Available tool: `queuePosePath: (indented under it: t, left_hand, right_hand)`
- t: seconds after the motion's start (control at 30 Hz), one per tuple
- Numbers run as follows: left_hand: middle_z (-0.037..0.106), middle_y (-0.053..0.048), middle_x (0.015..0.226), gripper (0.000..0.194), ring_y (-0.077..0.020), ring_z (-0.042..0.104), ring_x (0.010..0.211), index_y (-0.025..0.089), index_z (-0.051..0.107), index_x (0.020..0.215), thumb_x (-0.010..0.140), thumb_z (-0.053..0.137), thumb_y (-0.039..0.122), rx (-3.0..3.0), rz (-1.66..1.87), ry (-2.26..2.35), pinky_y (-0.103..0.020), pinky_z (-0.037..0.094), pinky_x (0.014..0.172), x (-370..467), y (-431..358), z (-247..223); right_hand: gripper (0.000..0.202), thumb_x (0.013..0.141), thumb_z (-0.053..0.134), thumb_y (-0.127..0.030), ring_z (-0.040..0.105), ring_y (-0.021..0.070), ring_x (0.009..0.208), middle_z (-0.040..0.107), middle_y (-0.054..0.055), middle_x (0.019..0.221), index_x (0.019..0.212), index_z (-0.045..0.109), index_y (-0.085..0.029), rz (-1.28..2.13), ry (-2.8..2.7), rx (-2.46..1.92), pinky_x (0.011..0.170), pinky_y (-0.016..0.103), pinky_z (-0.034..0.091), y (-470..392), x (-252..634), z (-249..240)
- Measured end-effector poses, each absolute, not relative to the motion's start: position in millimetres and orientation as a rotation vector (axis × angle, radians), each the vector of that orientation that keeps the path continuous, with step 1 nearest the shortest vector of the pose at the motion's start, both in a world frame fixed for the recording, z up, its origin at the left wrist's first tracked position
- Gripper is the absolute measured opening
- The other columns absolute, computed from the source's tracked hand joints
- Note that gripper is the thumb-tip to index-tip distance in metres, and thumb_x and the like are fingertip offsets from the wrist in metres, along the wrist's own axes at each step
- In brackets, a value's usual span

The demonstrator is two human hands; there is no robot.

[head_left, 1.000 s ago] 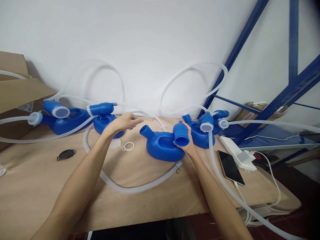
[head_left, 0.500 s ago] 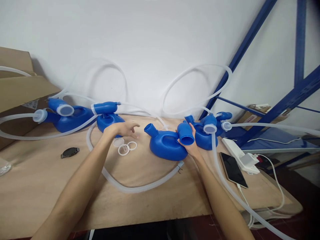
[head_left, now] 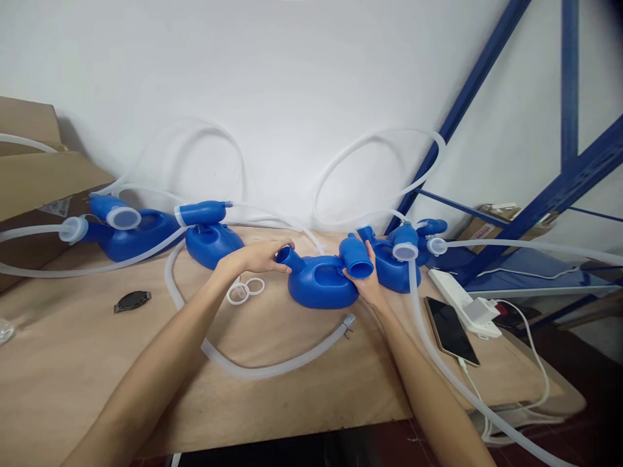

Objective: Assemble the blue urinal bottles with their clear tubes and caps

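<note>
From my remote station I find the hands apart. The left hand (head_left: 260,257) grips the spout (head_left: 296,262) of a blue bottle (head_left: 321,296), set on the table (head_left: 311,402) between both hands; the right hand (head_left: 368,284) clasps a blue open-mouthed cup (head_left: 354,250). Two white rings (head_left: 246,290) lie just below the left hand.

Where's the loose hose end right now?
Head view, right of centre: the hose end lies on the table in front of the held blue container, below the right hand in the picture.
</note>
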State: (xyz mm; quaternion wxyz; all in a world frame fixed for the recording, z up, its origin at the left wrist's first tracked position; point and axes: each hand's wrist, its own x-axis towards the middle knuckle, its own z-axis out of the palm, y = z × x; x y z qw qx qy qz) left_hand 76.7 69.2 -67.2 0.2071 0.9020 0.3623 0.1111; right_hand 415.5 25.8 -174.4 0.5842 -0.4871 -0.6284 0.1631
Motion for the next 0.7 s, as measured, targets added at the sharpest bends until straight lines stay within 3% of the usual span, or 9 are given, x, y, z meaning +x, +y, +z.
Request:
queuePosePath:
  t: [0.1,0.2,0.37,0.57,0.7]
  left_hand:
    - [0.069,-0.005,0.105,0.064,-0.0257,0.067,0.089,0.023,0.056,0.125,0.077,0.076,0.06,2.511,0.26,1.009,-0.033,0.049,0.076,80,61,-61]
    - [0.07,-0.004,0.098,0.068,-0.0255,0.068,0.086,0.022,0.057,0.126,0.076,0.078,0.063,2.498,0.188,0.999,-0.031,0.048,0.074,87,50,-55]
    - [0.074,-0.008,0.114,0.068,-0.0291,0.068,0.102,0.023,0.062,0.134,0.083,0.073,0.067,2.574,0.248,0.899,-0.033,0.047,0.083,114,31,-61]
    - [0.077,-0.003,0.101,0.061,-0.0273,0.071,0.092,0.025,0.073,0.11,0.073,0.078,0.073,2.428,0.534,0.925,-0.033,0.049,0.078,168,16,-86]
    - [0.077,-0.005,0.103,0.06,-0.0278,0.072,0.091,0.022,0.072,0.102,0.072,0.078,0.074,2.244,0.647,1.061,-0.034,0.05,0.074,207,14,-94]
  right_hand:
    - [0.098,0.072,0.087,-0.056,0.047,0.0353,0.148,0.049,0.012,0.161,0.156,0.045,-0.027,0.436,-1.351,-1.119,0.126,0.057,0.035,32,413,-177]
    - [0.08,0.069,0.088,-0.057,0.064,0.0362,0.128,0.069,0.014,0.138,0.136,0.063,-0.021,0.5,-1.216,-1.141,0.114,0.058,0.048,37,411,-180]
    - [0.053,0.076,0.083,-0.058,0.072,0.0347,0.107,0.079,0.015,0.111,0.108,0.07,-0.017,0.498,-1.116,-1.201,0.103,0.056,0.053,37,411,-176]
    - [0.054,0.086,0.07,-0.062,0.069,0.031,0.12,0.076,0.01,0.127,0.12,0.072,-0.021,0.618,-1.143,-1.191,0.107,0.047,0.053,36,408,-171]
    - [0.055,0.09,0.062,-0.067,0.061,0.0309,0.132,0.072,0.006,0.135,0.125,0.073,-0.025,0.639,-1.094,-1.282,0.114,0.049,0.048,42,416,-174]
